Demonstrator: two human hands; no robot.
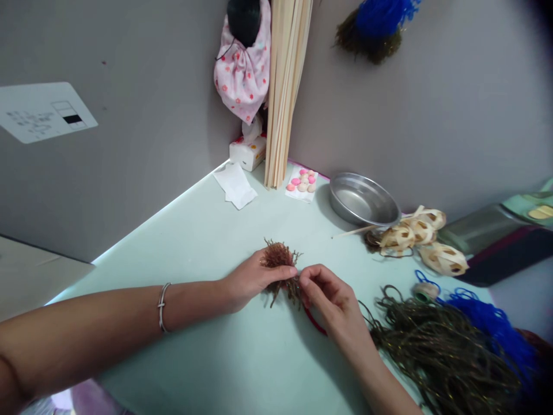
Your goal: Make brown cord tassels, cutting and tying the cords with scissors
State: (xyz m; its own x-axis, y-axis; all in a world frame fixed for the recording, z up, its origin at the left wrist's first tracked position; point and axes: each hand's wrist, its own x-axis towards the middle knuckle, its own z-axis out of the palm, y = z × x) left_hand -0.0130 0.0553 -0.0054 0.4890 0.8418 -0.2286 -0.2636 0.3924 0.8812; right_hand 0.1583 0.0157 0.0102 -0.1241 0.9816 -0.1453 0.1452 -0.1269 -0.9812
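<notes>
My left hand (248,279) is closed around a bundle of brown, crinkled yarn (279,255), whose loose ends stick out above and below the fingers. Close to its right side, my right hand (330,294) has thumb and forefinger pinched together at the bundle's edge. A red cord (315,321) hangs in a curve below that pinch. What exactly the right fingertips hold is too small to make out. Both hands are just above the pale green table (185,248).
A metal bowl (365,199) stands at the back right, near woven strip balls (443,258). Dark green yarn (449,346) and blue yarn (488,320) lie at right. Wooden strips (285,98) lean in the corner beside a tissue pack (247,154) and pink and beige pieces (303,180).
</notes>
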